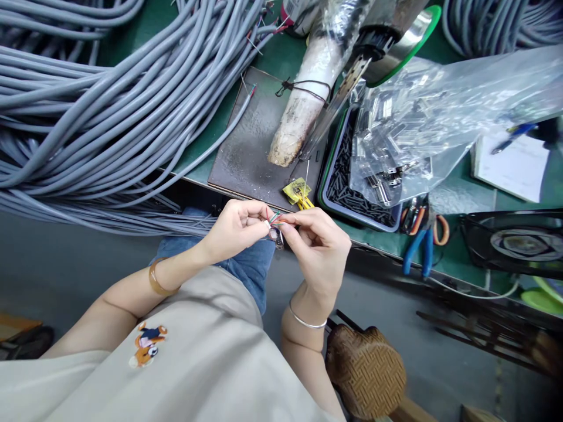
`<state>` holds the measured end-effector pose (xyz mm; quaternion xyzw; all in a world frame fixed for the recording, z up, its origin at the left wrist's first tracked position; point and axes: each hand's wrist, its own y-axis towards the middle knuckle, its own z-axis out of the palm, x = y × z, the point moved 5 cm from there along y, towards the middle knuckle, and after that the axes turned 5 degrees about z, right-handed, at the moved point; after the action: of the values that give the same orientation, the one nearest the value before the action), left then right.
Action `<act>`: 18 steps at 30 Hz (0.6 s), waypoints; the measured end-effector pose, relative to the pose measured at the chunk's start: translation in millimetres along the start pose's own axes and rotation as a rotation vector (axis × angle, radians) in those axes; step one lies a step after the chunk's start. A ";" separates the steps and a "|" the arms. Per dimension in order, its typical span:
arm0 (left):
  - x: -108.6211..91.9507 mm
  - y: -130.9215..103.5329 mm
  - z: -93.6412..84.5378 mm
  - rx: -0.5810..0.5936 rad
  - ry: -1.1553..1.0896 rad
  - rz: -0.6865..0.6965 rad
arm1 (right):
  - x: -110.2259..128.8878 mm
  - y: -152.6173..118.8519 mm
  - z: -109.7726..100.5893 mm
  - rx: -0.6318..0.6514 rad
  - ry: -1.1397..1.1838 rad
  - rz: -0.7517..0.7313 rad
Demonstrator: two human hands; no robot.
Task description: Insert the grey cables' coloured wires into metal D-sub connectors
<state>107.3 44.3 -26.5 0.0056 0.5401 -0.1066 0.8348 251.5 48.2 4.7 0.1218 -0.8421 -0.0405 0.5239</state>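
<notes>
Thin coloured wires (275, 219), red, green and orange among them, fan out between my two hands at the bench's front edge. My left hand (241, 225) pinches the wires from the left, with its fingers curled. From the right, my right hand (319, 237) pinches wire ends between thumb and forefinger. Just below the fingertips shows a small dark metal part (278, 237), too small to make out. A yellow-handled tool (303, 199) lies just beyond my hands, partly hidden. Grey cables (189, 223) run along the bench edge toward my left hand.
Thick grey cable bundles (132, 99) cover the left side. A dark board (237, 152) lies ahead, under a wrapped white tube (303, 105). At right stand a tray (325, 196) of black sleeves, a plastic bag (409, 123) of metal parts, blue-handled pliers (420, 252) and a fan (519, 243).
</notes>
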 end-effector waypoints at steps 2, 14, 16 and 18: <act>-1.3 -0.8 0.5 0.003 0.004 0.000 | -2.5 0.5 0.3 -0.009 0.016 0.034; -0.4 -5.4 0.7 -0.007 0.066 -0.083 | -4.9 -11.8 -2.8 -0.069 0.048 0.157; -0.1 -4.6 0.7 -0.006 0.068 -0.077 | -3.3 -13.0 -1.8 -0.032 0.014 0.156; 0.0 -3.9 1.1 0.003 0.061 -0.061 | -2.2 -12.0 -0.2 0.009 0.009 0.151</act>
<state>107.6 40.3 -25.6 -0.0064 0.5651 -0.1326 0.8143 254.5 37.1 0.5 0.0603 -0.8468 0.0034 0.5285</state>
